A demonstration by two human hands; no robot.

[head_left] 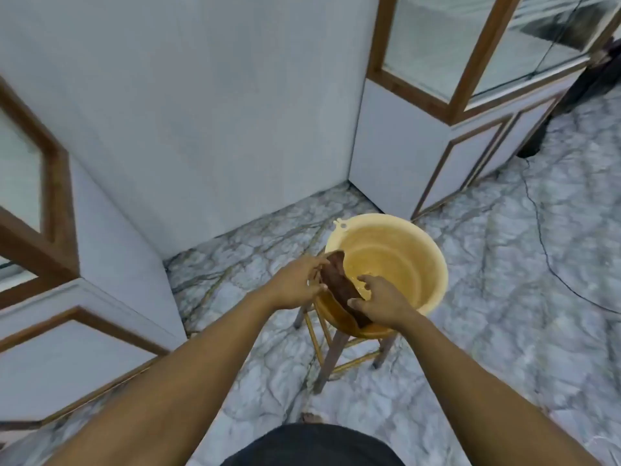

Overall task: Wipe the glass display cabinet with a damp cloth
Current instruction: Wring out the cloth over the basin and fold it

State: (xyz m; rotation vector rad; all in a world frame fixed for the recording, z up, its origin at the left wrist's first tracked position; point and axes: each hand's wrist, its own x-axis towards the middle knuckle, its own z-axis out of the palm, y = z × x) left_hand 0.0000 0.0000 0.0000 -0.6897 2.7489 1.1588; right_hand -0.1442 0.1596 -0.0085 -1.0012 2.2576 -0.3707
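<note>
A dark brown wet cloth [339,282] is stretched between both hands over the near left rim of a yellow plastic basin [426,264]. My left hand [297,284] pinches its upper end. My right hand [379,302] grips its lower end with the thumb and fingers, and its index finger is raised. The basin rests on a small wooden stool [332,358]. A glass display cabinet with a brown wooden frame [477,52] stands at the upper right. Another glass cabinet [50,183] is at the left edge.
White cabinet panels [218,112] form a corner behind the basin. The floor is grey-veined marble [504,297]. A thin black cable [541,237] runs across the floor on the right. A dark object [605,72] sits by the right cabinet's far end.
</note>
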